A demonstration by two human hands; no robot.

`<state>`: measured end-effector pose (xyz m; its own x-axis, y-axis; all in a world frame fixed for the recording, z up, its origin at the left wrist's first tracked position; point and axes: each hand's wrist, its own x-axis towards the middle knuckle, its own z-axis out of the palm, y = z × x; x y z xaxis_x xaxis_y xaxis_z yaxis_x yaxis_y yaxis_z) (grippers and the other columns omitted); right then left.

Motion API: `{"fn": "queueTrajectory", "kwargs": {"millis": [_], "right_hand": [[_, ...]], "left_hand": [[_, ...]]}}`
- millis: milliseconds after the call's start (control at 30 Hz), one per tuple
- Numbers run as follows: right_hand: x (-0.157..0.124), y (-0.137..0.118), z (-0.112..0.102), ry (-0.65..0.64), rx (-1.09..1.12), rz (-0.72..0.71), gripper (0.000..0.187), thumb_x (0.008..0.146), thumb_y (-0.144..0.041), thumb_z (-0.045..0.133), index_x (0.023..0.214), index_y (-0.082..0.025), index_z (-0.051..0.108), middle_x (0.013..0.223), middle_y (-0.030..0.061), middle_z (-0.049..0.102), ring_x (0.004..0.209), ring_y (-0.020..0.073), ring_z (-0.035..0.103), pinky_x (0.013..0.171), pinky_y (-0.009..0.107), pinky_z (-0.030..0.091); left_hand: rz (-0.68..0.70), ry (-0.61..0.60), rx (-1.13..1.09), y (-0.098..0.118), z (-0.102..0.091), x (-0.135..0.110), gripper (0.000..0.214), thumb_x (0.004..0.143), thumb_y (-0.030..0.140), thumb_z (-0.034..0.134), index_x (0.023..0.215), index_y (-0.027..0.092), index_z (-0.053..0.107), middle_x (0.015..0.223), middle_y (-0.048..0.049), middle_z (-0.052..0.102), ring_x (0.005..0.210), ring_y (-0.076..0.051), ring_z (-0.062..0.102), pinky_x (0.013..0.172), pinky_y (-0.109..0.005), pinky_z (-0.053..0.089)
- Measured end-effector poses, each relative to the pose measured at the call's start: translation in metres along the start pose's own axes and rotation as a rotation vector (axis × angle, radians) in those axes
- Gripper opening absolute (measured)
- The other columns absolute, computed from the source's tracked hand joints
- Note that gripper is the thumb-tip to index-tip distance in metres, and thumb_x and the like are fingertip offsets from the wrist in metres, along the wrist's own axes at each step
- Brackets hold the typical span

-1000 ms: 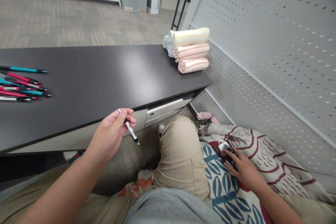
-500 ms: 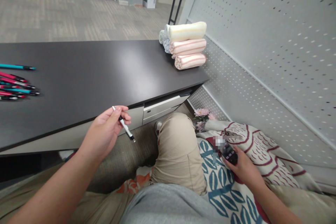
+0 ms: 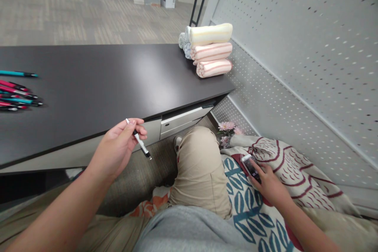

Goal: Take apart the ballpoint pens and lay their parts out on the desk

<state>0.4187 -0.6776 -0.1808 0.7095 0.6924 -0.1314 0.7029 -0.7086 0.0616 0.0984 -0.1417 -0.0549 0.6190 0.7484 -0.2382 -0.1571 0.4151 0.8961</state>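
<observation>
Pinched between the thumb and fingers of my left hand [image 3: 121, 143] is a slim white pen [image 3: 139, 138] with black parts. It slants down to the right, just off the front edge of the dark table [image 3: 118, 75]. My right hand [image 3: 270, 185] is low on the right, around a phone [image 3: 250, 167] by the patterned blanket [image 3: 254, 212]. Light digits show on the phone's dark screen, and a finger lies across part of it. Whether the phone also rests on the blanket I cannot tell.
Several pink, blue and black pens [image 3: 20, 96] lie at the table's left end. Rolled striped towels [image 3: 212, 51] are stacked at its right corner. Beneath is a white drawer [image 3: 183, 120]. Pink flowers [image 3: 226, 126] stand near the perforated wall panel [image 3: 280, 67].
My right hand has shifted slightly left and up over the phone, and a finger now reaches across its screen. The left hand and pen stay almost still.
</observation>
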Motion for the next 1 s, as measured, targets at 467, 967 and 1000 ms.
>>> {"fn": "queueTrajectory", "kwargs": {"millis": [467, 967, 1000], "right_hand": [[-0.009, 0.002, 0.004, 0.191, -0.003, 0.034, 0.083, 0.091, -0.073, 0.058, 0.148, -0.017, 0.037, 0.131, 0.0224, 0.054, 0.115, 0.0408, 0.064, 0.085, 0.052, 0.06], [-0.032, 0.062, 0.031, 0.005, 0.215, -0.015, 0.096, 0.086, -0.062, 0.069, 0.157, -0.012, 0.028, 0.143, 0.0249, 0.054, 0.13, 0.0387, 0.06, 0.112, 0.055, 0.049], [-0.033, 0.063, 0.03, -0.004, 0.224, 0.001, 0.095, 0.085, -0.062, 0.069, 0.156, -0.012, 0.029, 0.142, 0.0249, 0.055, 0.129, 0.0385, 0.061, 0.112, 0.054, 0.049]], "left_hand": [[-0.003, 0.019, 0.001, 0.003, 0.001, 0.001, 0.03, 0.088, 0.042, 0.078, 0.099, 0.015, 0.072, 0.078, -0.0031, 0.066, 0.073, -0.015, 0.059, 0.071, -0.025, 0.053], [0.003, 0.001, -0.023, 0.0, 0.0, 0.002, 0.022, 0.096, 0.035, 0.07, 0.101, 0.014, 0.072, 0.081, -0.0041, 0.066, 0.075, -0.016, 0.06, 0.073, -0.027, 0.052], [0.004, 0.0, -0.025, 0.0, 0.0, 0.002, 0.021, 0.096, 0.035, 0.07, 0.101, 0.014, 0.072, 0.08, -0.004, 0.066, 0.075, -0.015, 0.06, 0.073, -0.027, 0.052]]}}
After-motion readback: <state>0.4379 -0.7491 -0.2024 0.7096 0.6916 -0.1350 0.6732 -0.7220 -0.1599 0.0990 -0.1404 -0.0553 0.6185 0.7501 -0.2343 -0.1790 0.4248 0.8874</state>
